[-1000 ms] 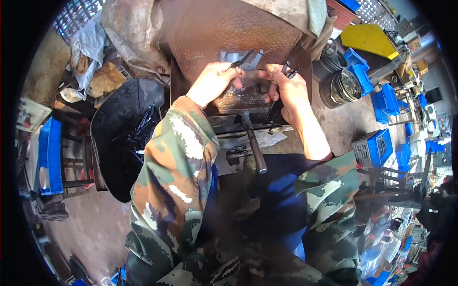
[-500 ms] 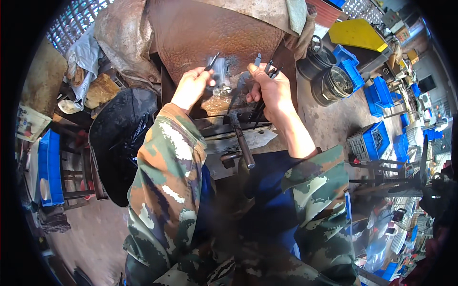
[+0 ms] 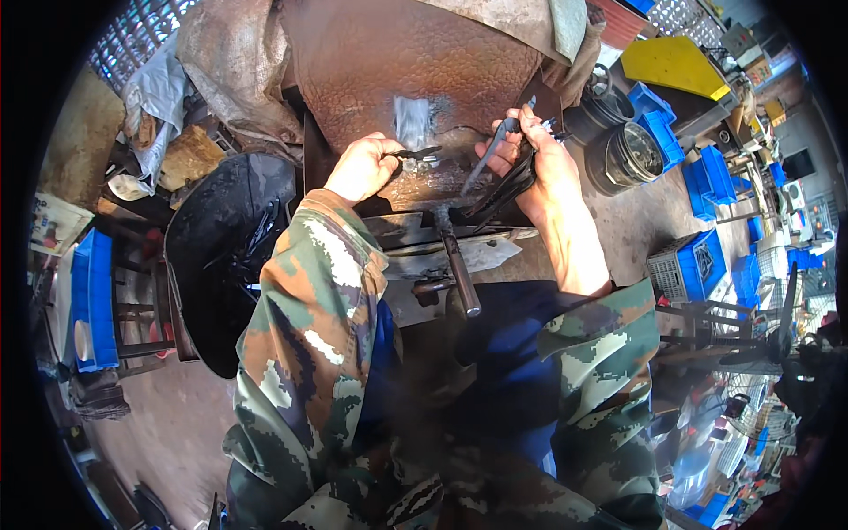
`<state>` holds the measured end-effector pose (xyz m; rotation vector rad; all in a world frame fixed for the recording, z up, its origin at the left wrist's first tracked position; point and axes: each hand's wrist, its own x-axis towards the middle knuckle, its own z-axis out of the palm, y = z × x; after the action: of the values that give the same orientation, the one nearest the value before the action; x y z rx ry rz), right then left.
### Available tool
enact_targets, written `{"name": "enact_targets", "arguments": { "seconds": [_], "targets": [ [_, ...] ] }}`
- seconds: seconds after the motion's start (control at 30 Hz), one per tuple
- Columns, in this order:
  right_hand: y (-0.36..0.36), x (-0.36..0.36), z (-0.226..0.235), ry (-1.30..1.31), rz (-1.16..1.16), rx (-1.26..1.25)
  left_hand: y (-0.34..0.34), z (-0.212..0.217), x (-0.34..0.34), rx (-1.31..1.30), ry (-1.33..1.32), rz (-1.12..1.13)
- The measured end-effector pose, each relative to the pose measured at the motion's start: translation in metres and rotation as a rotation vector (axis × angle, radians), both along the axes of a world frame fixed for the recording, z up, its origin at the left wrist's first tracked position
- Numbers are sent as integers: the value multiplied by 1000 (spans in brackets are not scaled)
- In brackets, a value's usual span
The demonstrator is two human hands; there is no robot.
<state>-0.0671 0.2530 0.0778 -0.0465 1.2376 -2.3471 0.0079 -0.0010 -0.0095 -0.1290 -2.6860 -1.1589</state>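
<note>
Between the thumb and fingers of my left hand (image 3: 360, 170) is a small dark metal piece (image 3: 413, 154), lying level and pointing right. It is just below a pale, blurred patch that looks like a spinning wheel (image 3: 412, 122), set in a brown, rough-surfaced housing (image 3: 389, 57). My right hand (image 3: 549, 177) is closed around a bundle of long, thin dark metal pieces (image 3: 503, 193). A flat grey strip (image 3: 484, 162) sticks out of that grip, slanting down to the left. The exact kind of these pieces is too unclear to tell. Both hands are apart.
A metal rod (image 3: 460, 274) juts toward me below the wheel. On the left stands a black tub (image 3: 199, 234) with dark metal pieces inside. To the right are metal buckets (image 3: 609, 168), blue bins (image 3: 707, 181) and a grey crate (image 3: 670, 269). Sacking (image 3: 234, 62) drapes the left side.
The piece in my left hand has turned from pointing steeply up to lying level, lower down. My right hand has shifted right, away from the wheel, with its bundle.
</note>
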Motion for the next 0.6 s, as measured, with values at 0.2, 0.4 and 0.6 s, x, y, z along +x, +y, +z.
{"name": "enact_targets", "arguments": {
  "seconds": [0.2, 0.4, 0.6],
  "targets": [
    [1, 6, 5, -25, -13, -43, -3, -12, -3, 54, 172, 131],
    [4, 1, 6, -107, -121, -70, 0, -21, -7, 131, 1, -7],
    [-10, -2, 5, -205, -188, -141, -13, -9, 8, 132, -42, -51]
  ]
}}
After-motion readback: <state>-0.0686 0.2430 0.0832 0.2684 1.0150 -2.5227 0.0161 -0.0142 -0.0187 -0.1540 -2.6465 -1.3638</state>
